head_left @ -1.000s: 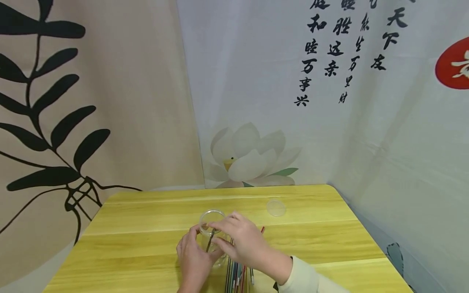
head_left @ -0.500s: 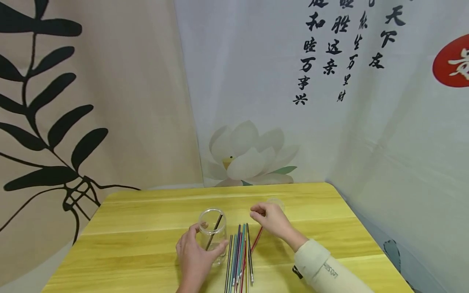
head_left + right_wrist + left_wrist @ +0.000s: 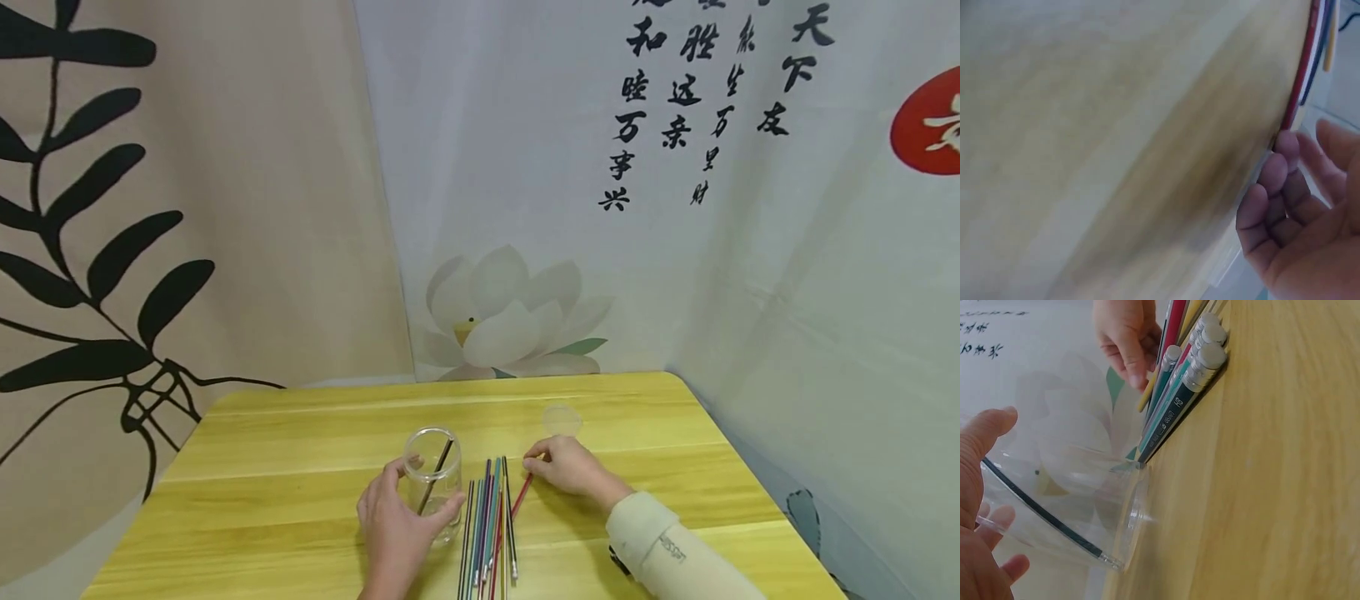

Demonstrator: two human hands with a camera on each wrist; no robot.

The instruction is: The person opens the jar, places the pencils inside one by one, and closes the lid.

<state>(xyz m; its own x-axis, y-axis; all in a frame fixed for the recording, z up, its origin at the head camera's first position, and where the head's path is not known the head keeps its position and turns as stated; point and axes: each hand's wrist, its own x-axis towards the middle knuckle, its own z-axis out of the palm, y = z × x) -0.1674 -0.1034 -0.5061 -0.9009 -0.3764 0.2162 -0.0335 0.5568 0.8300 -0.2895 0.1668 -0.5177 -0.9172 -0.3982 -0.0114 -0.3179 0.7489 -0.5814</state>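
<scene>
My left hand point(image 3: 395, 518) holds a clear cylindrical jar point(image 3: 451, 482) upright, thumb and fingers spread round its side. One dark pencil point(image 3: 1047, 515) leans inside the jar, its silver end at the bottom in the left wrist view. Just right of the jar lie several coloured pencils point(image 3: 487, 521) in a loose bundle, with white erasers toward the near side. A red pencil point(image 3: 521, 497) sticks out at a slant from the bundle. At its far end my right hand point(image 3: 573, 468) pinches with thumb and fingertips, the other fingers curled. The right wrist view shows the red pencil point(image 3: 1302, 75) ending at the fingertips.
A clear round lid point(image 3: 562, 420) lies on the wooden table point(image 3: 300, 467), behind my right hand. A fabric backdrop point(image 3: 487, 167) with printed leaves, a lotus and writing stands behind the table.
My right hand left the jar's mouth, where the dark pencil went in, moved right over the bundle's far side, then came down to the red pencil's end. The left hand stayed on the jar.
</scene>
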